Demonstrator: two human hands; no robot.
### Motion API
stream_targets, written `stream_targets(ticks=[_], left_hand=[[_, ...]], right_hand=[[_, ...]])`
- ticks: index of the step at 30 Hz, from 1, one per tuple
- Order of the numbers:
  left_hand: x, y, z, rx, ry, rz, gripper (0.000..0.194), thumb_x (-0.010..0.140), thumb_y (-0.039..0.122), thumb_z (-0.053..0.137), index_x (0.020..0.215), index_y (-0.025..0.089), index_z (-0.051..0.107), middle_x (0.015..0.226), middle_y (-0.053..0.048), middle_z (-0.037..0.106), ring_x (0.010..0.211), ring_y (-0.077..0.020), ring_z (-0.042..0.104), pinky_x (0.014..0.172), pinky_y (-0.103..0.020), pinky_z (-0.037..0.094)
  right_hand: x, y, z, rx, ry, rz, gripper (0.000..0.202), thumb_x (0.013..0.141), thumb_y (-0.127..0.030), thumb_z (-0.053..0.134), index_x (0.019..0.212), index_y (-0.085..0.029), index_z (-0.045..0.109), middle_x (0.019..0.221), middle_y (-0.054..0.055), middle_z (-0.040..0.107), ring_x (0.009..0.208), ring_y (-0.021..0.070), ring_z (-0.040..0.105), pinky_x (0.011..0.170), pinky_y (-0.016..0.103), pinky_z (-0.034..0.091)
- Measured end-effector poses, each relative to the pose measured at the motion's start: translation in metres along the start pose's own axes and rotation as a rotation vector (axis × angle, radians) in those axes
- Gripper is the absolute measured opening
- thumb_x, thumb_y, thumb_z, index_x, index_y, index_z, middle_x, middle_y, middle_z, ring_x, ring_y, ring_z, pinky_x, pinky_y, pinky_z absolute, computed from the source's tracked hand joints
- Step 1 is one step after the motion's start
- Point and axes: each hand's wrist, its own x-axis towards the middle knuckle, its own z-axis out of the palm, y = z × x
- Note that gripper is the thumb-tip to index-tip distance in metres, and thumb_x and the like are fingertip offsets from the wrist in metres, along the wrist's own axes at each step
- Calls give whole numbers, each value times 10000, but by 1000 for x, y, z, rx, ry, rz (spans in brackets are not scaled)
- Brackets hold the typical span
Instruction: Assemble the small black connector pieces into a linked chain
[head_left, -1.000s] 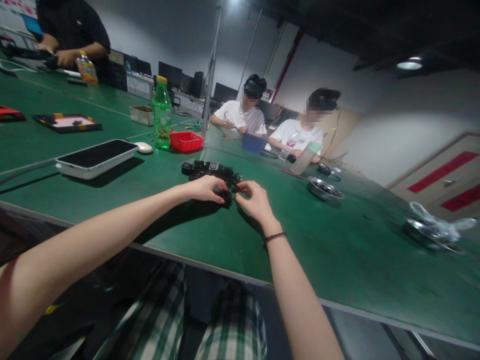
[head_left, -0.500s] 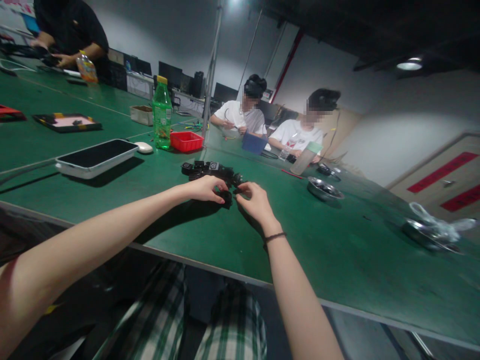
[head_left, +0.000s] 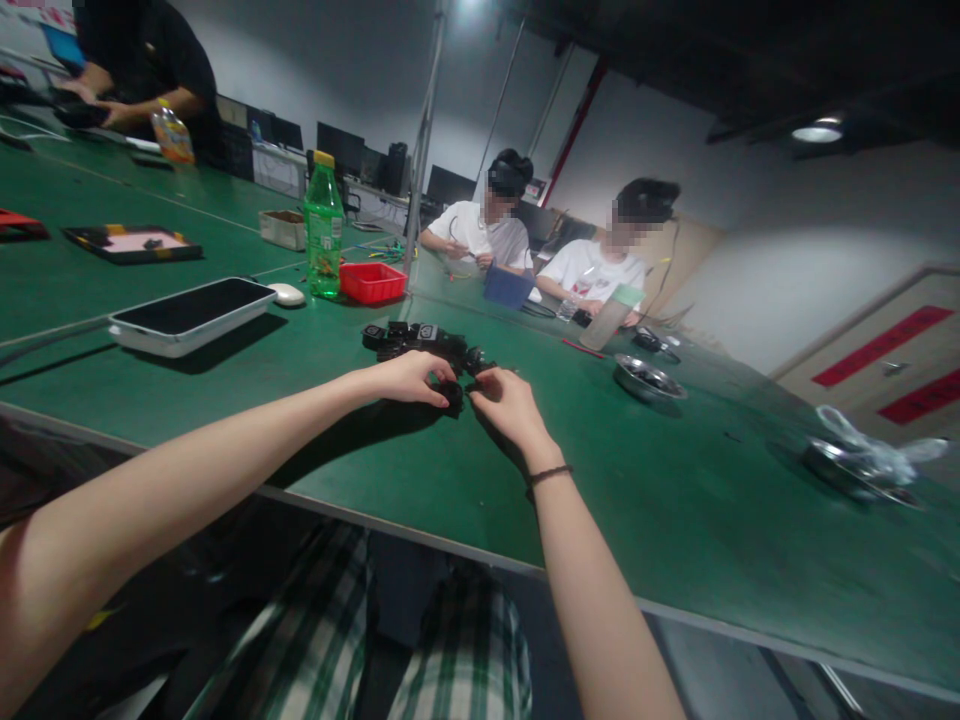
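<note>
A black jointed mechanical assembly (head_left: 424, 336) lies on the green table in front of me, its lower part partly hidden by my fingers. My left hand (head_left: 411, 380) curls its thumb and fingers around a small black part (head_left: 452, 399) at the near side of the assembly. Just to the right, my right hand (head_left: 507, 398) has thumb and fingers pinched together close to the assembly's right end. Whatever sits between those right fingertips is too small and dark to make out.
Left of the assembly are a white-framed device with a dark screen (head_left: 195, 315), a green bottle (head_left: 324, 230) and a red tray (head_left: 373, 283). Metal bowls (head_left: 649, 380) stand to the right. Two people in white shirts (head_left: 480, 235) sit across the table; another stands at far left.
My right hand has shifted very slightly left toward the black part. My left hand keeps its hold. At far left, the standing person's hands have moved with a dark object.
</note>
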Motion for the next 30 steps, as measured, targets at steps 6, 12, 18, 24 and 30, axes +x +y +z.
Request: stream_targets(ticks=[6,12,18,24,30], left_hand=[[-1,1,0,-13,-8,-22,463,690,328,717,1111,147,654,1080,-70,701,847,-169,665,741,-230,492],[0,0,0,-22,4,2,423,692,320,714,1079,156,665,1074,-63,704,837,-165,667,727,-229,500],[0,2,0,-36,6,-13,443,695,323,711,1098,147,659,1085,-68,702,839,-170,670,734,-233,503],[-1,4,0,-46,18,-33,439,696,301,711,1097,130,662,1089,-79,697,823,-173,669,733,-242,503],[-1,1,1,-65,48,-13,458,677,329,713,1092,142,665,1102,-73,693,821,-178,666,734,-247,502]], right_hand=[[-1,-1,-1,-16,-17,15,164,738,-190,618,899,-176,643,919,70,678,840,193,647,822,369,536],[0,1,-1,-27,-15,10,170,733,-187,618,901,-183,646,925,67,682,837,192,647,827,376,533],[0,2,0,-15,-14,9,171,736,-182,610,903,-189,645,915,60,680,835,192,647,829,377,533],[0,-1,-1,-23,-16,14,200,724,-145,599,917,-177,641,936,74,676,870,201,647,853,384,529],[0,-3,-2,-30,-29,19,211,724,-140,588,925,-168,644,925,75,672,872,202,647,853,387,530]])
